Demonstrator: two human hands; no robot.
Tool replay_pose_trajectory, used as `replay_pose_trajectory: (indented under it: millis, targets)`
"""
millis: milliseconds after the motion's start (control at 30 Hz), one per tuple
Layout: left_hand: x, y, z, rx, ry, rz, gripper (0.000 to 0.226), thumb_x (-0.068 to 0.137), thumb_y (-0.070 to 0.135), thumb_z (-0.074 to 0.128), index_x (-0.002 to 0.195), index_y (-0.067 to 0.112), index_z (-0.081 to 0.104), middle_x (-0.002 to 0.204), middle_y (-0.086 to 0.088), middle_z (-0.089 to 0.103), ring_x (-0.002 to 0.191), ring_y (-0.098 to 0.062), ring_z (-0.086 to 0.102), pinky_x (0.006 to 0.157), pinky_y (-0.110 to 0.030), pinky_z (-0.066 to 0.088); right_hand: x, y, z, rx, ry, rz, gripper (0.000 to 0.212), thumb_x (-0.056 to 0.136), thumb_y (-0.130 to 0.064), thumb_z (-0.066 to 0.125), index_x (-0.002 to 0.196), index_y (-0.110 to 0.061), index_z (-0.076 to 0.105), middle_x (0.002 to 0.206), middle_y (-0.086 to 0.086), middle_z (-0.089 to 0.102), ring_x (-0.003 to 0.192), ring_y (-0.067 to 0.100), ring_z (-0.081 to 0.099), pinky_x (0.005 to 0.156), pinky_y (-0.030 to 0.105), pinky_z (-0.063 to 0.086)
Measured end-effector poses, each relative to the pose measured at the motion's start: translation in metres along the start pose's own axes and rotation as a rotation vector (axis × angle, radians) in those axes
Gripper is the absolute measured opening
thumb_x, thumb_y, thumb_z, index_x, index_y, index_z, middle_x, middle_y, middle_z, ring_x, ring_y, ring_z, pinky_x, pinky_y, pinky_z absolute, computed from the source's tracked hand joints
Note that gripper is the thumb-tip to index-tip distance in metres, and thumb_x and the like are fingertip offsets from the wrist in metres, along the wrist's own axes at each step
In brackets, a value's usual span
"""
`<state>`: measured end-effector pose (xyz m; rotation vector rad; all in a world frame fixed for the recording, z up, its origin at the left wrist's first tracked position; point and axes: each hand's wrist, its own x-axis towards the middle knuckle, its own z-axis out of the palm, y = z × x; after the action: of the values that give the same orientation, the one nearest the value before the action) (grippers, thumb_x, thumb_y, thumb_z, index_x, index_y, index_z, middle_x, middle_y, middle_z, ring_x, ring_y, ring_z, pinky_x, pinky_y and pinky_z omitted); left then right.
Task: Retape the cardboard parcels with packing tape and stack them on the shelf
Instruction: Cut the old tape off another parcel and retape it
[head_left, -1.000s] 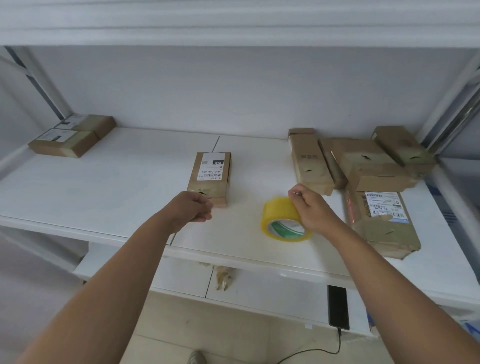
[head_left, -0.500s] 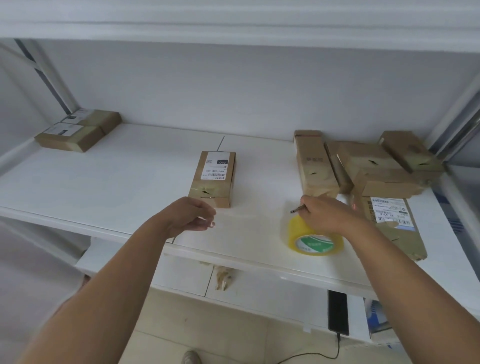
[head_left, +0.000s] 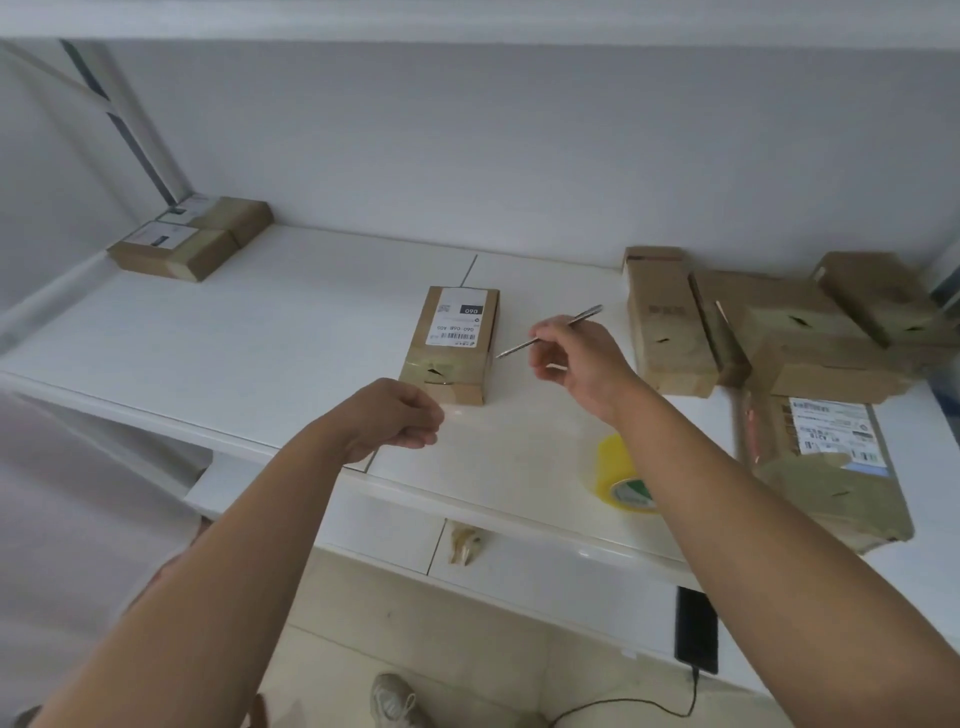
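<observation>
My right hand (head_left: 576, 364) pinches a thin metal blade (head_left: 550, 331) just beside the labelled parcel (head_left: 454, 345) on the shelf (head_left: 234, 358); my left hand (head_left: 400, 418) hovers curled and holding nothing. I should steady the parcel first, then cut shallowly, with the tape roll (head_left: 621, 475) near.

Bare forearms, light sneaker (head_left: 390, 701)
</observation>
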<state>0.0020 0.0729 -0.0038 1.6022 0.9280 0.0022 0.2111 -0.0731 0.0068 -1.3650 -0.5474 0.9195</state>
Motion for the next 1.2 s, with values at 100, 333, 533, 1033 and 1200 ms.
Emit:
replay_pose_trajectory:
  millis: [100,333,533,1033,1200]
  targets:
    - [0.001,-0.001,0.003,-0.052,-0.009,-0.022,0.009,0.094,0.003,0.064,0.099,-0.003,0.070,0.085,-0.013,0.072,0.076,-0.021,0.072,0.066,-0.025,0.058,-0.003,0.000,-0.014,0.001,-0.037,-0.016,0.015,0.093,0.000,0.054,0.082,-0.006,0.062,0.060,0.007,0.058,0.059,0.018,0.053,0.056,0.026,0.046]
    - [0.002,0.002,0.013,-0.070,-0.030,0.002,0.011,0.092,0.011,0.069,0.100,0.003,0.070,0.086,-0.010,0.075,0.082,-0.020,0.072,0.073,-0.028,0.057,-0.013,-0.002,-0.036,-0.079,-0.206,0.018,0.016,0.093,0.006,0.053,0.087,-0.006,0.062,0.065,0.009,0.065,0.061,0.018,0.062,0.062,0.027,0.052]
    - [0.002,0.001,0.011,-0.032,0.049,0.021,0.004,0.093,0.010,0.067,0.092,0.006,0.068,0.084,-0.008,0.074,0.072,-0.017,0.070,0.071,-0.027,0.058,-0.013,0.003,-0.022,-0.157,-0.287,0.068,0.016,0.099,-0.007,0.052,0.094,-0.005,0.067,0.080,0.015,0.073,0.075,0.027,0.071,0.082,0.039,0.055]
    - [0.004,-0.002,0.015,0.012,0.109,0.018,0.007,0.094,0.011,0.066,0.092,0.004,0.068,0.081,-0.009,0.072,0.069,-0.018,0.066,0.062,-0.023,0.054,-0.017,0.012,-0.011,-0.384,-0.291,-0.008,0.016,0.103,-0.021,0.053,0.106,-0.012,0.065,0.096,0.006,0.077,0.090,0.024,0.074,0.092,0.041,0.053]
    - [0.005,-0.002,0.016,0.004,0.120,0.007,0.007,0.094,0.009,0.066,0.091,0.003,0.069,0.081,-0.010,0.072,0.065,-0.017,0.067,0.059,-0.021,0.054,-0.014,0.015,-0.013,-0.420,-0.291,-0.028,0.014,0.102,-0.023,0.055,0.102,-0.015,0.067,0.096,0.004,0.077,0.091,0.024,0.074,0.091,0.040,0.053]
